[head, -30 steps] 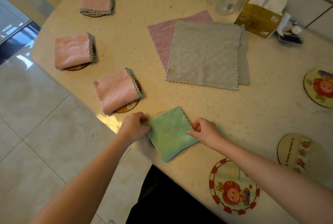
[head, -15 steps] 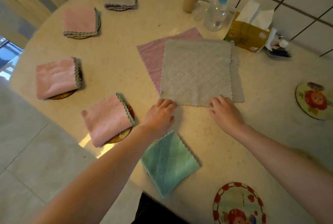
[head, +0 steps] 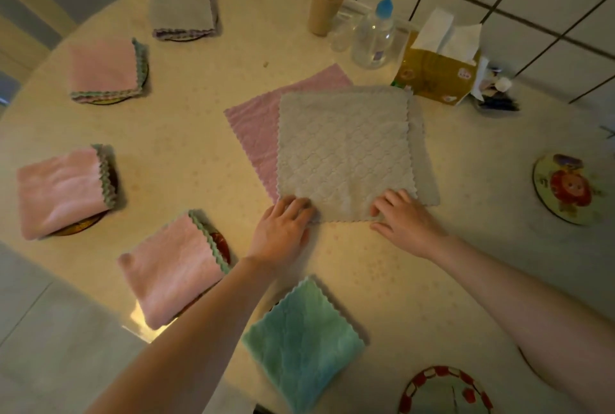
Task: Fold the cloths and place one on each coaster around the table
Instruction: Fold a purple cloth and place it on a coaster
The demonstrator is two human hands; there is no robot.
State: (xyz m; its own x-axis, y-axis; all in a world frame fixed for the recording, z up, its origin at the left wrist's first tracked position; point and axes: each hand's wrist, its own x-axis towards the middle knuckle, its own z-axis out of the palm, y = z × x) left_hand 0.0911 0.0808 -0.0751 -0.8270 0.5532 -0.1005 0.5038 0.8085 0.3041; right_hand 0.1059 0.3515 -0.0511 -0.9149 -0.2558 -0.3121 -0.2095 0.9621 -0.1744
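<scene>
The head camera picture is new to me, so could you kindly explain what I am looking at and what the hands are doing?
There is no machine here: a person wears one wide-angle camera on the head, looking down at their own arms. The left hand and right hand rest on the near corners of a flat grey cloth, which lies on a pink cloth and another grey one. Whether the fingers already pinch it, I cannot tell. Around the round table five folded cloths sit on coasters, the green folded cloth nearest. Bare coasters wait on the right. A cup, pump bottle and tissue box stand by the wall.
</scene>
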